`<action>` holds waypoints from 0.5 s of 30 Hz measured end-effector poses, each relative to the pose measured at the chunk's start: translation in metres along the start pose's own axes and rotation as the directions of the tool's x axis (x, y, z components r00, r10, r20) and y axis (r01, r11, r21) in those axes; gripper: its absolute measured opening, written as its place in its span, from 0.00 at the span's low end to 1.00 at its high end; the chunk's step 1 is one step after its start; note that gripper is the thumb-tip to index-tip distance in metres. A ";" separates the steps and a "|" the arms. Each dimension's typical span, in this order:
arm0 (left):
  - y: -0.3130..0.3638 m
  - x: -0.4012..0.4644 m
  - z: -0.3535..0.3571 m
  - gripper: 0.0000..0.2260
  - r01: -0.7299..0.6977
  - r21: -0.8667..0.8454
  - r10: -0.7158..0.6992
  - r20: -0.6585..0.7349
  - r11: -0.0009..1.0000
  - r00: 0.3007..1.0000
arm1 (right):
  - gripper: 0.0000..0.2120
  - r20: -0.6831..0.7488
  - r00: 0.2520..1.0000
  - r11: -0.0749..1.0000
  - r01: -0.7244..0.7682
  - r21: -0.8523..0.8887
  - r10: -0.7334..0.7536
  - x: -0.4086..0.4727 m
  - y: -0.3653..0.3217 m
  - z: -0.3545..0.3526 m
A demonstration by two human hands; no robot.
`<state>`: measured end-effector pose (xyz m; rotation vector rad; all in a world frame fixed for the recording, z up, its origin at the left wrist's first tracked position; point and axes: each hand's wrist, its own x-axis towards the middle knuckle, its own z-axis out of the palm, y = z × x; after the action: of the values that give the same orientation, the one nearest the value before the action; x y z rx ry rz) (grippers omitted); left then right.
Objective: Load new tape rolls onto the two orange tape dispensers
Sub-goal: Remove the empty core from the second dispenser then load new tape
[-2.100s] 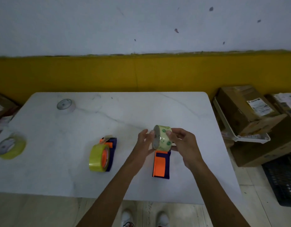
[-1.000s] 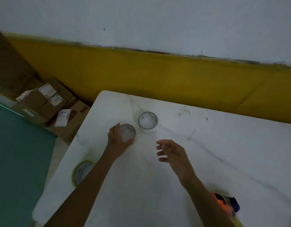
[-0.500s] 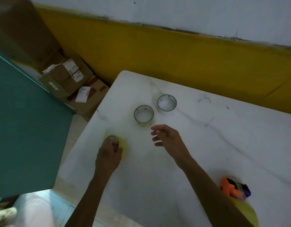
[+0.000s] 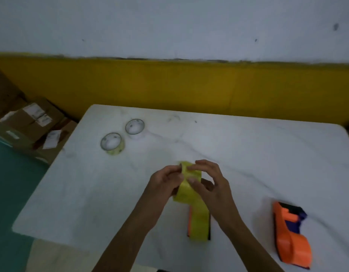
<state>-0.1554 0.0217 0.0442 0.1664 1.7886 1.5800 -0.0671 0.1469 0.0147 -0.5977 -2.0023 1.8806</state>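
Nearest the wearer, at 6 o'clock of the white marble-patterned table [image 4: 95,193], an orange and dark blue tape dispenser [image 4: 189,222] is seen lying flat, largely covered by a yellow-green tape roll [image 4: 190,190] held just above it. The roll is grasped by both hands. The left hand [image 4: 165,183] is closed on the roll's left side. The right hand [image 4: 210,185] is closed on its right side, with the thumb pressed on the outer face and the fingers [image 4: 204,165] curled over the top. This two-sided hold is judged to keep the roll steady so that it can be fitted to the dispenser below. Whether the roll is seated on the hub cannot be told, as the junction is hidden by the roll and the image is blurred.

At 4 o'clock, well apart from the hands, a second orange tape dispenser with a dark blue insert [image 4: 289,234] is seen lying on its side. No roll is seen on it, so its loading is judged still to be done.

At 11 o'clock, two nearly empty clear tape cores [image 4: 112,143] are set flat, near each other and clear of the working area, probably put aside as spent.

Beyond the table's left edge, at 9 o'clock, brown cardboard boxes with white labels [image 4: 30,120] are stacked on the floor. A yellow wall band [image 4: 189,85] is seen at 12 o'clock.
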 end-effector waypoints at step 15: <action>-0.079 -0.060 0.291 0.21 -0.116 0.131 0.071 0.310 0.985 0.948 | 0.24 -0.237 0.874 0.899 -0.377 0.225 0.425 -0.144 0.039 -0.265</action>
<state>0.0879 0.2055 0.0055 0.5441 1.6716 1.3972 0.1936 0.3022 0.0024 -1.2359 -1.6010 2.0270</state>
